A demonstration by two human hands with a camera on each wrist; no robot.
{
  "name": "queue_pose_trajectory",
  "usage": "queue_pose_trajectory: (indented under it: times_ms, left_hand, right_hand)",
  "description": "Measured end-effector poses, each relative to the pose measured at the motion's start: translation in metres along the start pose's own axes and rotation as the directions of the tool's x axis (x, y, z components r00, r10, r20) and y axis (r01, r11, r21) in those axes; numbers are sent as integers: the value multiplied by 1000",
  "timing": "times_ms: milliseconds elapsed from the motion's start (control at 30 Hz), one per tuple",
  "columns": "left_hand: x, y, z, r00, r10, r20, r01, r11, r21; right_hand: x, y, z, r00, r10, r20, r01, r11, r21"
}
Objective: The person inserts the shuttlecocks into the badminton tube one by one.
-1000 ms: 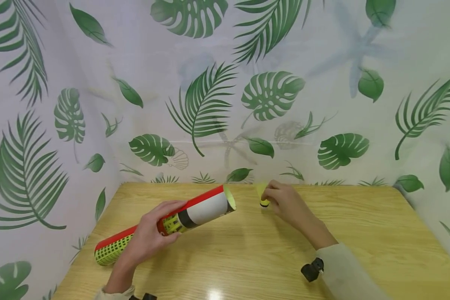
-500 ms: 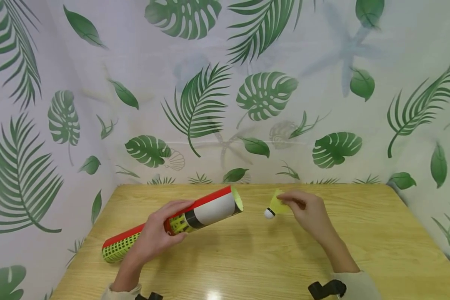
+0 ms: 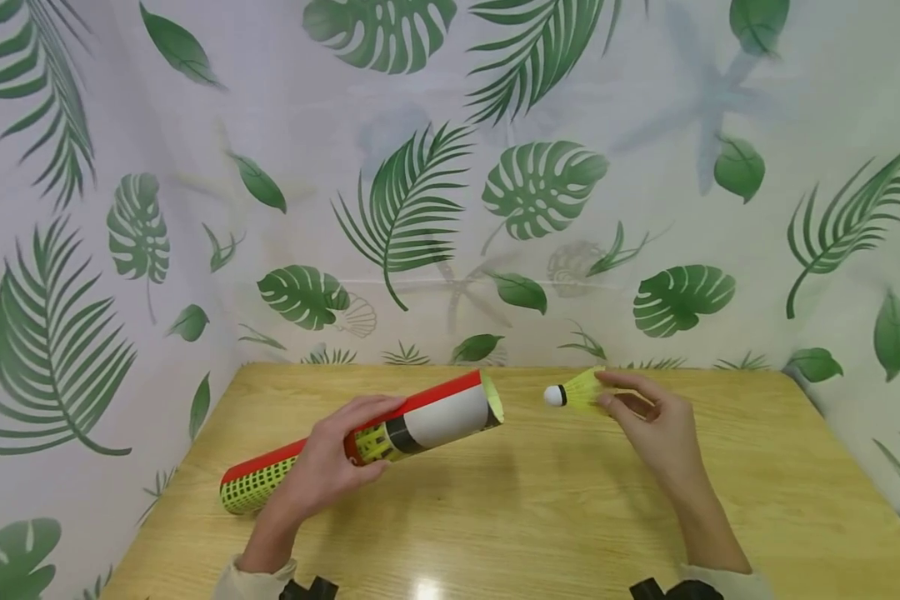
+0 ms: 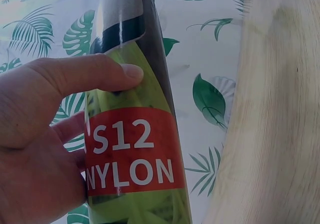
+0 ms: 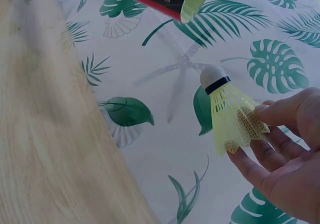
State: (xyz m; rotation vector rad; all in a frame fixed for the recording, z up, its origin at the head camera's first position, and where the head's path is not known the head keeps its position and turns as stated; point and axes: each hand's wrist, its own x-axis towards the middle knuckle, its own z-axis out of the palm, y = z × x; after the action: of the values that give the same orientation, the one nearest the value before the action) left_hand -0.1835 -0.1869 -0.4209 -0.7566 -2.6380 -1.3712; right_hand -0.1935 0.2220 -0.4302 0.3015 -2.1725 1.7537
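Note:
My left hand grips a shuttlecock tube around its middle, holding it tilted with the open end up and to the right. In the left wrist view the tube shows a red band reading "S12 NYLON", and the thumb lies across it. My right hand pinches a yellow shuttlecock by its skirt. Its white cork points left toward the tube's open mouth, with a gap between them. In the right wrist view, thumb and fingers hold the skirt edge of the shuttlecock.
A wooden table lies under both hands. Behind it and to the left hangs a white cloth printed with green leaves. A black wrist camera sits on the right sleeve, another on the left.
The right hand has lifted the shuttlecock from the table, moved right and turned it so the cork faces left. The left hand has shifted the tube slightly right.

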Motion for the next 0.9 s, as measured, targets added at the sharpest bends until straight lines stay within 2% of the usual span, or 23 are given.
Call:
queue_pose_trajectory:
  times_ms: [133,300,467,567,700,900]
  left_hand:
    - [2,0,3,1000,24,3,-24,1000,14]
    - [5,2,7,1000,8,22,-8,1000,-7]
    - [7,4,10,999,15,37,-15,1000,-6]
    - [9,5,12,999,23,46,-23,1000,-1]
    - [11,5,16,998,24,56,-23,1000,-9]
    - [14,6,21,997,36,67,-32,998,-60]
  right_hand:
    - [-2,-11,0,999,0,-34,0,1000,-5]
    - [-5,-25,-1,997,-34,-73,29,997,-67]
    - [-10,-36,-2,996,-71,-50,65,992,-108]
    - [-13,-39,-2,996,-81,-35,77,991,-105]
    - [-15,-40,3,994,-91,-58,86,994,-70]
    - [-18,-39,18,989,-136,-54,133,990,-52]
